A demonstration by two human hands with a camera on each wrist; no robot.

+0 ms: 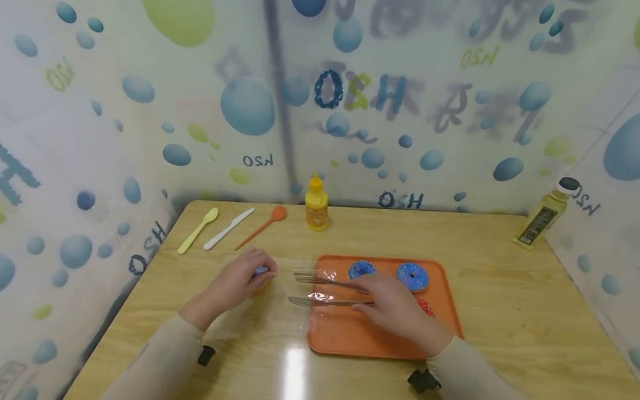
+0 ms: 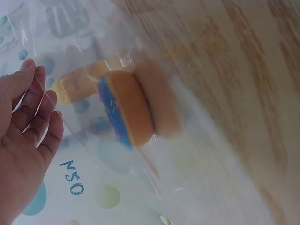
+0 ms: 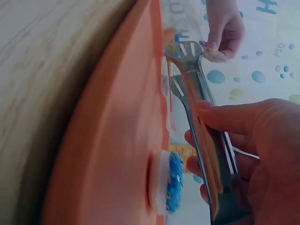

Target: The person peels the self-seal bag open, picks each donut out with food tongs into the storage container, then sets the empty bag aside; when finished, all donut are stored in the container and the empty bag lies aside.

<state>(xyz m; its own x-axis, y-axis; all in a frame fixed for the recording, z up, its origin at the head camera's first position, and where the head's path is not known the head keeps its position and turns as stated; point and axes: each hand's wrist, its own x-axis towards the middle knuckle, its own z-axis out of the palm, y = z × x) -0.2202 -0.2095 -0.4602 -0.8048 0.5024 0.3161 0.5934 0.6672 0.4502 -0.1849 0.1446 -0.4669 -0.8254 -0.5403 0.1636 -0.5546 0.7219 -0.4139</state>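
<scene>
My left hand (image 1: 236,281) pinches the edge of a clear plastic bag (image 2: 206,154) over the table, left of the orange tray (image 1: 365,346). In the left wrist view, a blue-iced donut (image 2: 136,105) shows through the film; a patch of blue is visible at the left hand in the head view. My right hand (image 1: 401,308) grips metal tongs (image 3: 190,61) above the tray, their slotted tips apart and pointing left toward the bag, nothing visible between them. On the tray are two blue-iced donuts (image 1: 412,276) and a red-iced donut (image 1: 426,306) partly hidden by the right hand.
At the back left lie a yellow spoon (image 1: 197,231), a white knife (image 1: 229,229) and an orange spoon (image 1: 262,227). A yellow squeeze bottle (image 1: 316,206) stands behind the tray. An oil bottle (image 1: 544,216) stands at the back right by the patterned wall.
</scene>
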